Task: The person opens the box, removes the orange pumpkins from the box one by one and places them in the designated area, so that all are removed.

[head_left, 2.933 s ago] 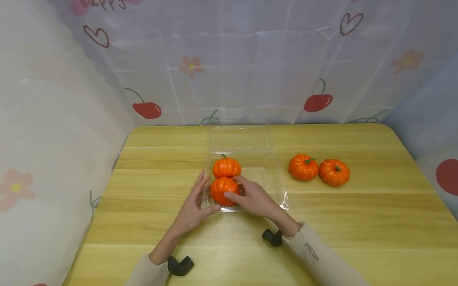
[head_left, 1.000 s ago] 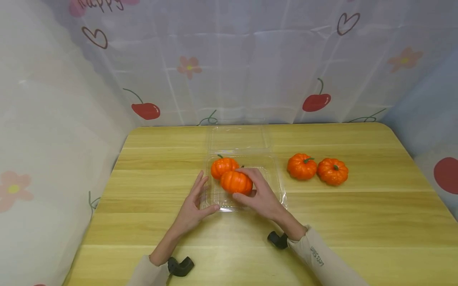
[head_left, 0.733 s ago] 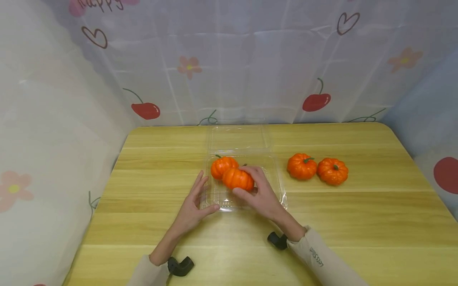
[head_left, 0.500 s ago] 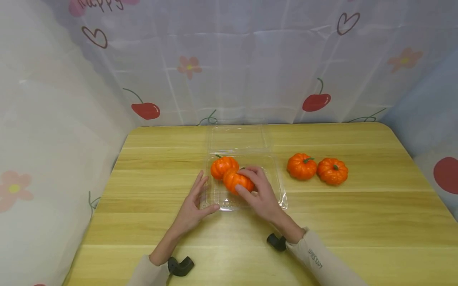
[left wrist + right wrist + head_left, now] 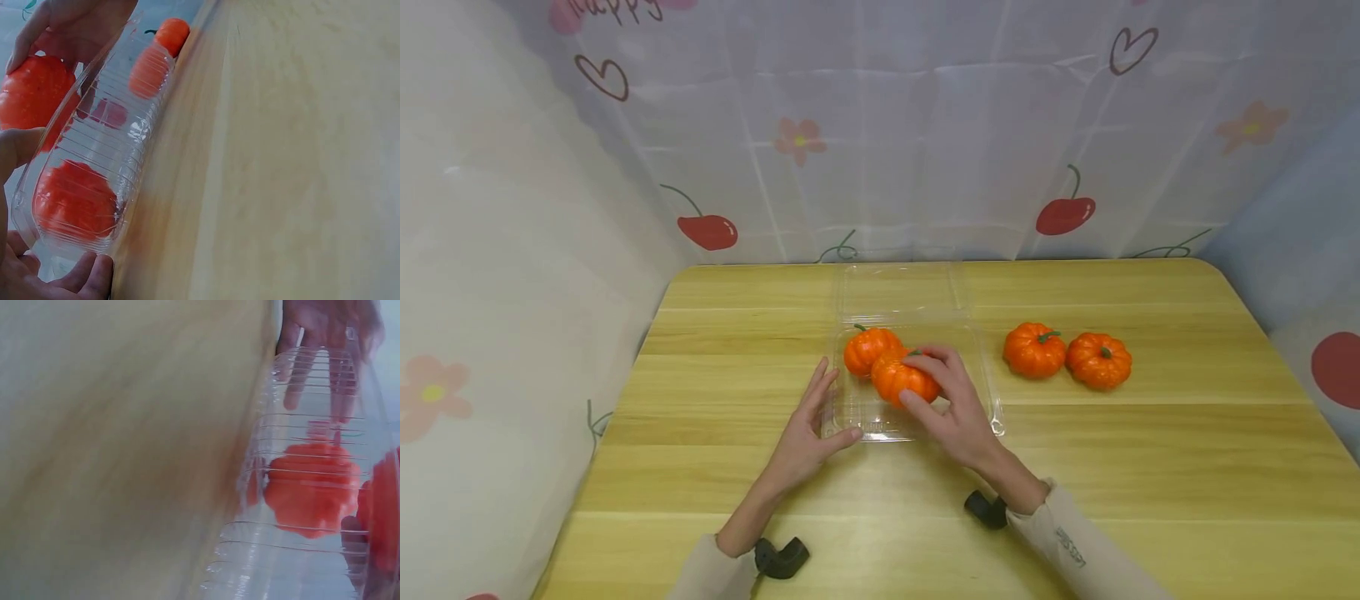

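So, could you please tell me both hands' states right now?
Left hand: open, at the side of the clear container.
Right hand: holding an orange pumpkin.

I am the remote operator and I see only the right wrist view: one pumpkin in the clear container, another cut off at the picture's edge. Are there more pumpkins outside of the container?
Observer: Yes, two loose pumpkins lie on the table, to the right of the container.
Operator: Thank you. Is the lid open?
Observer: Yes, it is folded back on the far side.
Operator: And the held pumpkin in the right hand, how high is it?
Observer: In the left wrist view, it shows mostly above the container's rim.
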`<state>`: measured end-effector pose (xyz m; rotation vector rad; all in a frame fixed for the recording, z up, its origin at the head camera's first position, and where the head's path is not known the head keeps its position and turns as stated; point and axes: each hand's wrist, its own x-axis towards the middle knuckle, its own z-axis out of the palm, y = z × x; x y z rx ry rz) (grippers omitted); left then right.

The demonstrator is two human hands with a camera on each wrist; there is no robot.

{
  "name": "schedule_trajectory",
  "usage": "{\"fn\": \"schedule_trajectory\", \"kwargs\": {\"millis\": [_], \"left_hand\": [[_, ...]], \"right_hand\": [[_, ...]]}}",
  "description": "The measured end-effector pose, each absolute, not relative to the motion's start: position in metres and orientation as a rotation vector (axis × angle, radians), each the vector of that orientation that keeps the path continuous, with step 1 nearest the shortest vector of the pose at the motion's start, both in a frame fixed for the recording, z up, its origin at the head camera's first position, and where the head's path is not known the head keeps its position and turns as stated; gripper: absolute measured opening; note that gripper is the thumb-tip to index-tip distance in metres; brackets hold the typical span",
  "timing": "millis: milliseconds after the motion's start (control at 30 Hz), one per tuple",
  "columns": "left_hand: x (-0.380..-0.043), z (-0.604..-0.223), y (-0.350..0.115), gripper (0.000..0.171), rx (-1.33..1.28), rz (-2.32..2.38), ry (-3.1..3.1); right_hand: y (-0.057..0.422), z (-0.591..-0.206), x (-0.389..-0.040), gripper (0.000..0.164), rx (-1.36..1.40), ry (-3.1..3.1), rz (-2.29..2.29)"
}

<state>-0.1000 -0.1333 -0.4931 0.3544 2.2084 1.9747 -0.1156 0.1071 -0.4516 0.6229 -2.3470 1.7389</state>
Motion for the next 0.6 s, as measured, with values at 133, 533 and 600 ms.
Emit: {"fn": "schedule_trajectory", "kwargs": {"millis": [133,533,600], "left_hand": [[-0.100,-0.493,-0.133,0.090,0.357,1.975,2.204],[-0.100,-0.494,-0.133,0.090,0.361,1.964,2.221],[-0.100,-0.495,-0.133,0.090,0.363,1.960,2.226]], "right_hand": [[0.112,-0.445,-0.112,0.033,0.625,-2.291,1.771],[0.138,-0.439,-0.103,0.064,0.591,-2.355,1.679],[0.140,-0.440,-0.102,0.065,0.596,-2.378,1.660]]}}
